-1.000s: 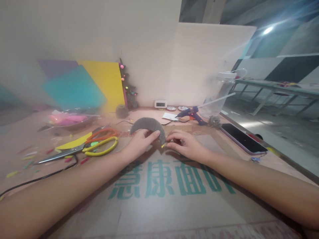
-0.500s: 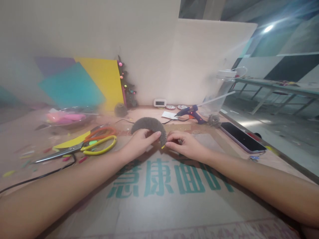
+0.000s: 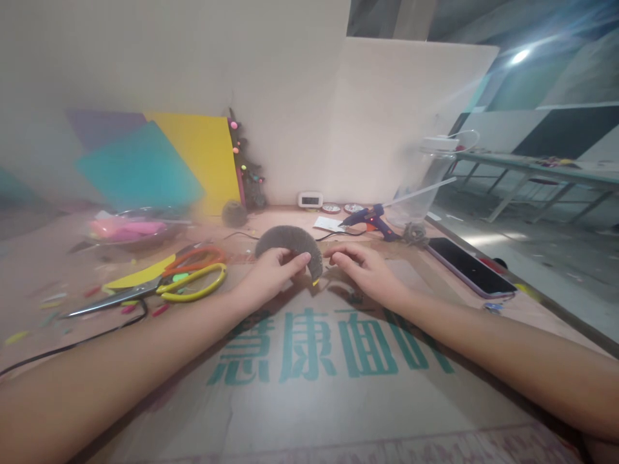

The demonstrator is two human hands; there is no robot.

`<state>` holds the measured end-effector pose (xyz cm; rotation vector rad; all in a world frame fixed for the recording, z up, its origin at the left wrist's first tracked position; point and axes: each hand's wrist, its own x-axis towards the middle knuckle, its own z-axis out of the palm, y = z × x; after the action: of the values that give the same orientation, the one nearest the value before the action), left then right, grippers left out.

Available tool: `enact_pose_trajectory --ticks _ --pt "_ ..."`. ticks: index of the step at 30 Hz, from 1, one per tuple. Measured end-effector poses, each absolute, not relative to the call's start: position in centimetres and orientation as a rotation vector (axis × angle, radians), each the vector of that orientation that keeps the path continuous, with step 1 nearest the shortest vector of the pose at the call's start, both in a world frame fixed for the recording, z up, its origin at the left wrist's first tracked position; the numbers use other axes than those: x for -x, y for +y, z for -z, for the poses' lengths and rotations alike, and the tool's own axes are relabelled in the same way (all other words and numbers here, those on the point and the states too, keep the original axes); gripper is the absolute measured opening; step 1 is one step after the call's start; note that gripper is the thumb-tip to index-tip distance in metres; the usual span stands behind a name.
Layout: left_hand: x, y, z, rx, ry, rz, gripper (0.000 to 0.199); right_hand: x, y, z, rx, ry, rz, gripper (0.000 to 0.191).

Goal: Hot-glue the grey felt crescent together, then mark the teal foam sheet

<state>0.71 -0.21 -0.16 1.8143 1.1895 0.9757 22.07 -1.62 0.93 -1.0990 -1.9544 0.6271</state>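
Holding side: I have the left hand [image 3: 271, 274] pinching the gray arc [image 3: 293, 238] between thumb and fingers
Right hand [image 3: 365, 267]: curled just beside the arc's near end, apart from it; thumb and forefinger lie close, and I cannot tell whether they pinch anything
Gray arc: positioned ahead of me, between the hands, over the far part of the printed sheet [image 3: 290, 412]
Yellow tip [image 3: 316, 282]: present at the arc's lower end; I judge shaping of the curve done
Glue gun [image 3: 372, 218]: resting on the table [image 3: 285, 215], in neither hand
Scissors [image 3: 153, 285]: laid down left of the arc
Work left: arc joined to nothing I can see; further steps I cannot tell
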Motion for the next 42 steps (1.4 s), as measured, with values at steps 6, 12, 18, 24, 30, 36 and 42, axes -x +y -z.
enact_pose_trajectory --ticks 6,12,18,24,30,36,42 --pt "-0.8 -0.6 -0.2 -2.081 1.222 -0.939 0.045 -21.8 -1.7 -0.9 1.063 -2.05 -0.566 0.017" --pt "-0.8 -0.6 0.6 -1.927 1.047 -0.978 0.034 -21.6 -2.5 -0.9 0.938 -2.156 -0.436 0.015" --pt "-0.9 -0.9 0.6 -1.841 0.808 -0.915 0.033 -21.8 -2.5 -0.9 0.841 -2.209 -0.395 0.012" --pt "-1.0 -1.5 0.4 -1.917 0.831 -0.86 0.04 -21.9 -1.9 -0.1 0.876 -2.263 -0.34 0.011" --pt "-1.1 -1.2 0.5 -1.837 0.836 -0.874 0.048 -22.0 -1.8 0.3 0.795 -2.288 -0.239 0.036" --pt "-1.1 -0.6 0.2 -1.449 0.909 -0.86 0.07 -22.0 -2.0 -0.2 0.757 -2.396 -0.179 0.027" --pt "-0.8 0.0 0.8 -1.441 1.052 -0.85 0.039 -22.0 -1.8 0.3 0.65 -2.432 -0.151 0.026"
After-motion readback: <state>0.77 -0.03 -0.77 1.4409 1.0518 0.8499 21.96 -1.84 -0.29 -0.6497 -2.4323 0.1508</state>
